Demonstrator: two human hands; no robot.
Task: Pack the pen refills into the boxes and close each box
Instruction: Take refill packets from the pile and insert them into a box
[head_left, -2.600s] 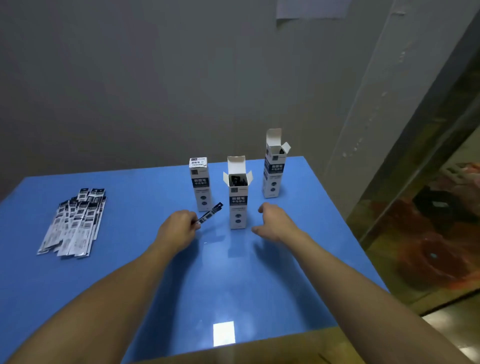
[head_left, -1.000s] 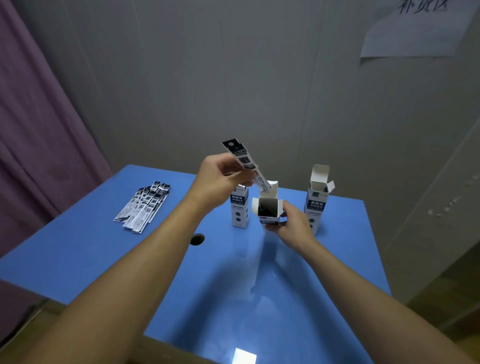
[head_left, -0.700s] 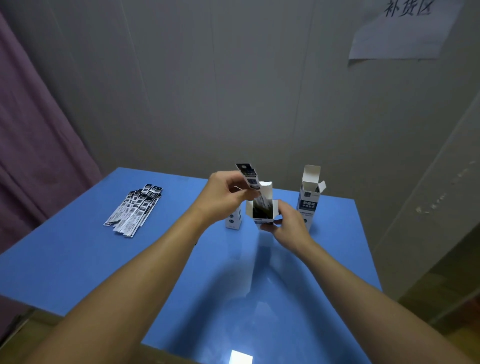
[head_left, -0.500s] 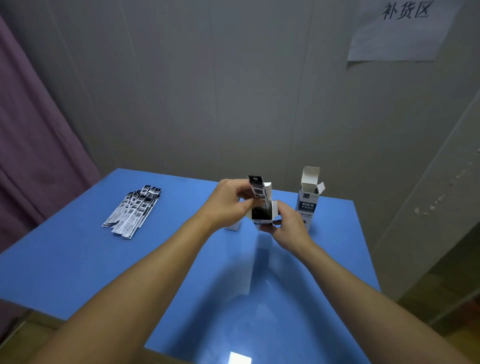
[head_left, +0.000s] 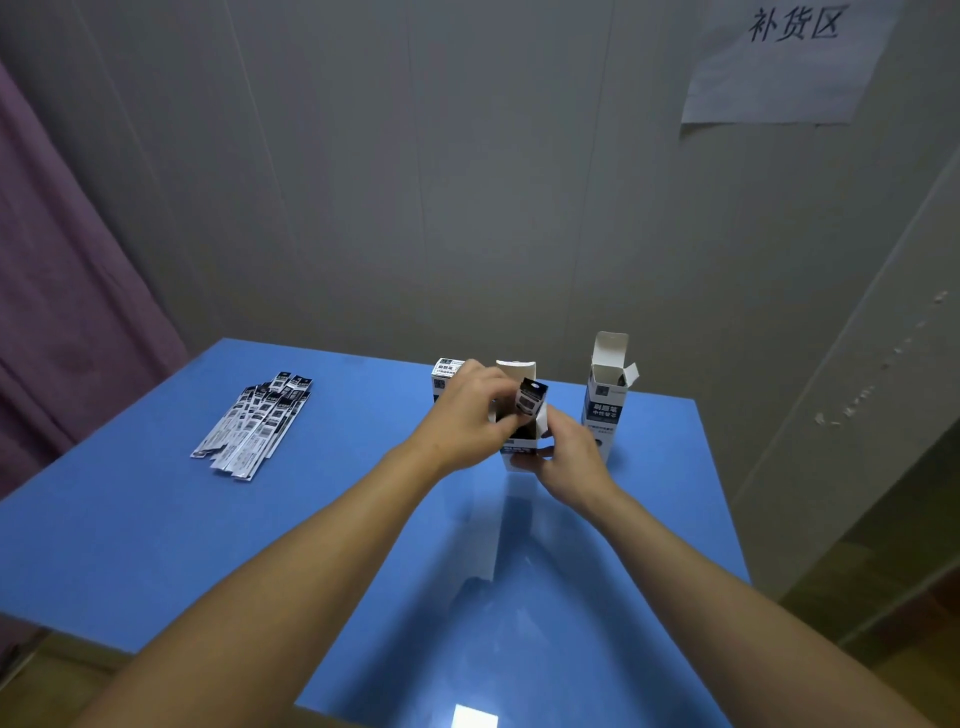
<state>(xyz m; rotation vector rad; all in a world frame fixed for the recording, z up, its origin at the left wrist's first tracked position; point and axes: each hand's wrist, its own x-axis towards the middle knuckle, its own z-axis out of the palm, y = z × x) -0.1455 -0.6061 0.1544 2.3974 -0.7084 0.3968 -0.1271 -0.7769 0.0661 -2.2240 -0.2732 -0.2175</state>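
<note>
Head cam: I see 1 pen refill (head_left: 531, 402) in its printed sleeve, top end sticking out of the open middle box (head_left: 521, 451), tilted a bit, lower part down inside. I count 3 boxes total, all white w/ dark label bands. Middle box has its top flap up, and the right hand (head_left: 569, 460) wraps its lower part, thumb on the front face. Left hand (head_left: 470, 415) is curled over the box mouth, thumb and fingertips pinching the refill just below its black top. Both forearms reach fwd from the bottom edge, bare, meeting at the box.

Closed box (head_left: 445, 376) stands just behind the left hand, mostly hidden; its top label has a barcode (text too small to read). Third box (head_left: 606, 402) stands upright to the right, near the right hand, lid flap up and side flaps out; Chinese print on its dark band, not legible to me.

Loose pile of refills (head_left: 255, 426) lies well to the left on the blue table (head_left: 156, 519), overlapping, too many to count exactly.

Paper sign (head_left: 779, 62) on the grey wall reads 补货区. Purple curtain (head_left: 62, 312) hangs far left.
</note>
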